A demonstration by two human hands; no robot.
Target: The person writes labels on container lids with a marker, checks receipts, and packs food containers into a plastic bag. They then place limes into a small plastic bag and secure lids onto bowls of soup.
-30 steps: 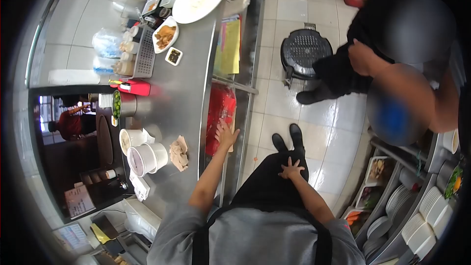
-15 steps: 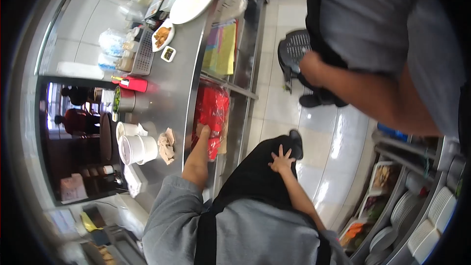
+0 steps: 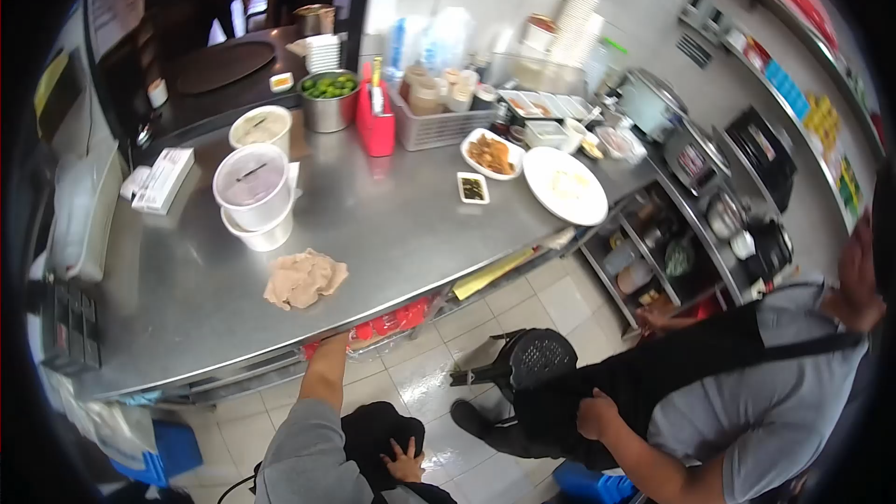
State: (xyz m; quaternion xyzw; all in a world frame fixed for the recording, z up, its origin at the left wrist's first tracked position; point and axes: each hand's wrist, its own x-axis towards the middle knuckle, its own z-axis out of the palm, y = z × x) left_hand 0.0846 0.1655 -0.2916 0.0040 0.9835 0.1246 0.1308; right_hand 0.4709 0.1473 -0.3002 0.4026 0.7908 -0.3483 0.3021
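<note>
My left hand (image 3: 329,355) reaches under the counter's front edge, up against red plastic packs (image 3: 392,319) on the shelf below. Its fingers are hidden by the edge and the packs. Fingers spread, my right hand (image 3: 405,461) rests on my black-clothed knee (image 3: 378,434) and holds nothing. On the steel counter (image 3: 420,233), just above my left arm, lies a crumpled tan cloth (image 3: 305,279). Behind the cloth stand stacked white tubs (image 3: 252,189) with lids.
A co-worker (image 3: 747,392) in a grey shirt and black apron stands close on my right, near a black perforated pedal-like stand (image 3: 541,357). Along the counter are a pot of green limes (image 3: 329,101), a grey basket (image 3: 443,126), a white oval plate (image 3: 565,187) and small dishes.
My view has swung up and round, bringing the counter's length and the back shelves into sight. My left hand stays at the red packs, my right on my knee.
</note>
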